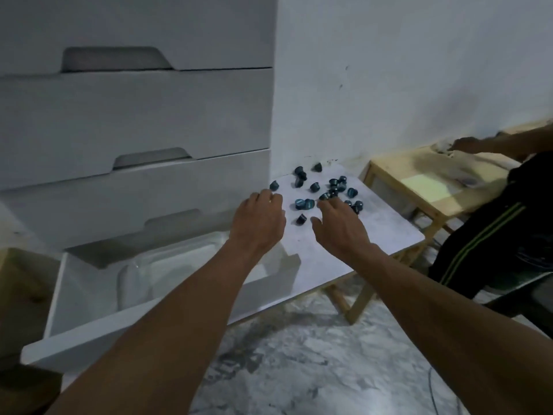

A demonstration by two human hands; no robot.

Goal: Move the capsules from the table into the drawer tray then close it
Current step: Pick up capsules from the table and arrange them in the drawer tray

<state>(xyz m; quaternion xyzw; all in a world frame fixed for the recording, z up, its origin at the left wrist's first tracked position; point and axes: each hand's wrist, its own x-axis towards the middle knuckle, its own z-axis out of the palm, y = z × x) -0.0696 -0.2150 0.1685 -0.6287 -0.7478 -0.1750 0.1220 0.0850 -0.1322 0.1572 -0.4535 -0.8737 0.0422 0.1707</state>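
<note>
**Both hands reaching into the scattered capsules, drawer open and waiting**

You are at the gathering step. Your left hand [259, 218] hovers palm-down over the near left part of the small white table [386, 229], fingers curled loosely; whether it grips anything, you cannot tell from here. Your right hand [336, 224] is spread open and empty, its fingertips touching the nearest of the teal capsules [324, 188], which lie scattered across the far half of the table. To your left, the bottom drawer [74, 295] is pulled out beside the table, with a clear tray [134, 274] inside that looks empty. Next, you likely need to close your fingers on several capsules and carry them left, down into the tray.
</note>
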